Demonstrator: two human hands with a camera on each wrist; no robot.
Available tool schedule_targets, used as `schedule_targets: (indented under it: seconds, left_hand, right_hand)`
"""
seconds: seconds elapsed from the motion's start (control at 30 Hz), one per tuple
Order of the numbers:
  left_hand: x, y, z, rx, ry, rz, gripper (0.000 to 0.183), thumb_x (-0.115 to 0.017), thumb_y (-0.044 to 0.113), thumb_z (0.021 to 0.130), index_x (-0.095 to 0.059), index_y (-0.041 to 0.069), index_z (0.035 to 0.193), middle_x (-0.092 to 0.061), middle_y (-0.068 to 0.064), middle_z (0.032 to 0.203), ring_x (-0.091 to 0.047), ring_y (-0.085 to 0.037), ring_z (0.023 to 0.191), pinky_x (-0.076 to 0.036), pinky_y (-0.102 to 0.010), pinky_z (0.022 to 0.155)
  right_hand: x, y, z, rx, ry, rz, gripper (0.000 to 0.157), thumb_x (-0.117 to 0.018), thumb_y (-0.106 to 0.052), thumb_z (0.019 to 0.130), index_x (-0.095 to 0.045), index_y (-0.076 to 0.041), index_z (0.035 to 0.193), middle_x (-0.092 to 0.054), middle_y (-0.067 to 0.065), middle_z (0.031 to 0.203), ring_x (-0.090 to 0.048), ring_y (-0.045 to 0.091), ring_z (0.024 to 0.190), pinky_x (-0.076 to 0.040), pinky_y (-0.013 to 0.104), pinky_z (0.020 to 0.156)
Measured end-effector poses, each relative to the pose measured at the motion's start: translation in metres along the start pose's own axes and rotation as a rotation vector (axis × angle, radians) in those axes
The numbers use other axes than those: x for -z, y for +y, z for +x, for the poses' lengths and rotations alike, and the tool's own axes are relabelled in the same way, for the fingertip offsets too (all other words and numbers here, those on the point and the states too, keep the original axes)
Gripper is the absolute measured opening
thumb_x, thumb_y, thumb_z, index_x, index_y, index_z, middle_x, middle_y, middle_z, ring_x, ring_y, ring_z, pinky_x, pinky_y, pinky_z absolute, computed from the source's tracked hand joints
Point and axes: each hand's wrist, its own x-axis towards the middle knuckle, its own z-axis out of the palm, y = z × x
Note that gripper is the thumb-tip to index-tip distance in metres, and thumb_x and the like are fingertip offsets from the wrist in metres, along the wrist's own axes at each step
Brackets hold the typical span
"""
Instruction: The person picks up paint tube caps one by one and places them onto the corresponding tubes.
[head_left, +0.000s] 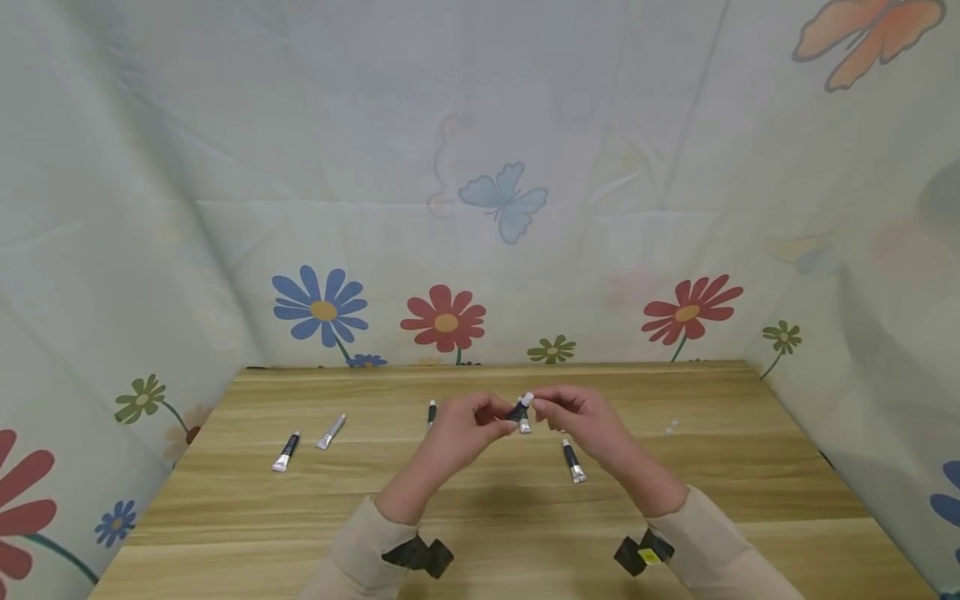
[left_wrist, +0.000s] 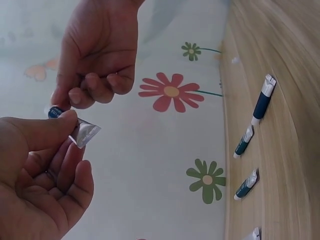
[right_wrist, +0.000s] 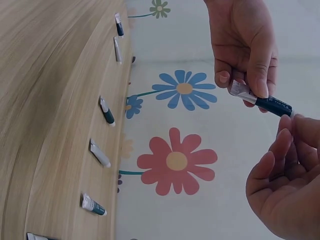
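In the head view, my left hand [head_left: 459,429] pinches a small dark paint tube [head_left: 517,412] between thumb and fingers, above the table. Its crimped silver end [left_wrist: 87,133] sticks out past the left thumb in the left wrist view. My right hand [head_left: 591,423] pinches the tube's white cap [head_left: 528,399] at the other end. In the right wrist view the tube's dark label [right_wrist: 274,106] shows between the two hands, while the right fingers partly cover the cap. Below the right hand, another dark tube [head_left: 573,461] lies on the table.
On the wooden table [head_left: 510,550] at the left lie a dark tube [head_left: 286,451] and a silver-grey tube [head_left: 331,432]. Several more tubes lie farther back, partly behind the hands. A small whitish bit [head_left: 671,427] lies to the right. Flower-printed cloth [head_left: 480,275] hangs around the table.
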Motion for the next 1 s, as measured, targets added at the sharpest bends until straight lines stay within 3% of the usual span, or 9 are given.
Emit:
schedule_targets:
  seconds: [0.17,0.33,0.43,0.63,1.0]
  left_hand:
    - [-0.0007,0.0030,-0.0015,-0.031,-0.031,0.014,0.015,-0.078,0.012,0.091,-0.077,0.006,0.104,-0.076,-0.008,0.095,-0.064,-0.010,0.077,-0.054,-0.022,0.067]
    - [-0.0031,0.0075,-0.0031,-0.080,-0.048,0.059,0.013,-0.077,0.012,0.091,-0.078,0.008,0.104,-0.077,-0.007,0.097,-0.064,-0.010,0.080,-0.053,-0.019,0.068]
    - [-0.0041,0.0069,-0.0027,-0.071,-0.034,0.058,0.013,-0.077,0.014,0.091,-0.078,0.008,0.103,-0.076,-0.006,0.094,-0.061,-0.011,0.078,-0.051,-0.019,0.065]
    - [-0.0036,0.0003,-0.0014,-0.008,0.008,0.006,0.015,-0.078,0.016,0.091,-0.076,0.007,0.104,-0.075,-0.006,0.091,-0.059,-0.012,0.074,-0.050,-0.022,0.063]
    - [-0.0033,0.0079,-0.0010,-0.031,0.028,0.064,0.016,-0.080,0.017,0.089,-0.077,0.008,0.102,-0.076,-0.006,0.093,-0.063,-0.011,0.077,-0.051,-0.020,0.064]
  right_hand:
    - [-0.0024,0.0001,0.0019,-0.034,0.014,0.020,0.028,-0.066,-0.020,0.101,-0.069,0.004,0.116,-0.068,-0.001,0.094,-0.059,0.012,0.084,-0.052,0.023,0.076]
    - [-0.0053,0.0004,0.0038,-0.010,-0.015,0.048,0.032,-0.068,-0.019,0.100,-0.065,0.005,0.120,-0.072,0.012,0.103,-0.063,0.007,0.084,-0.053,0.023,0.078]
    - [-0.0062,0.0009,0.0036,0.012,-0.025,0.061,0.032,-0.066,-0.017,0.100,-0.065,0.007,0.122,-0.071,0.015,0.106,-0.062,0.006,0.085,-0.053,0.022,0.078]
    - [-0.0048,0.0027,0.0025,-0.005,-0.026,0.060,0.033,-0.061,-0.019,0.104,-0.066,0.003,0.128,-0.070,-0.002,0.103,-0.054,0.011,0.084,-0.049,0.026,0.077]
    - [-0.0019,0.0007,0.0032,-0.059,0.007,0.089,0.032,-0.062,-0.022,0.103,-0.069,0.002,0.123,-0.070,-0.015,0.097,-0.055,0.014,0.084,-0.047,0.027,0.078]
